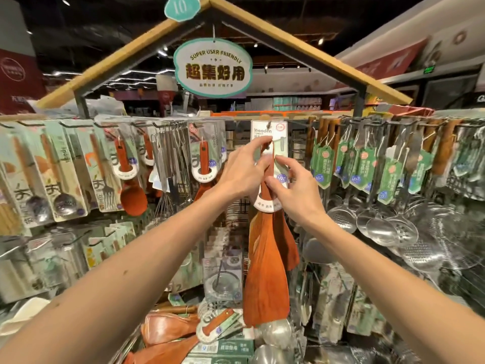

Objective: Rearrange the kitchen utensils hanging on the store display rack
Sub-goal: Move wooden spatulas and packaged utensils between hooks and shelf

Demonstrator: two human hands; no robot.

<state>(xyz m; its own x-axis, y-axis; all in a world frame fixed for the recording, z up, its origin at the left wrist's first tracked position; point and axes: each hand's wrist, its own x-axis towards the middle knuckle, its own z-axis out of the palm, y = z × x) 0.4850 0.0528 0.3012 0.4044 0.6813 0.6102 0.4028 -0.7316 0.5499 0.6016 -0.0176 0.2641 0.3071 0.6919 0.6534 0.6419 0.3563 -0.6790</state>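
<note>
One spatula [266, 271] is held at its handle: the top is pinched by the left hand [245, 166], the part just below by the right hand [295, 190].

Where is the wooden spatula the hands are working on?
Head view, centre of the rack: the wooden spatula hangs down in front of the white Wooden card, its handle pinched by the left hand above and the right hand lower.
</note>
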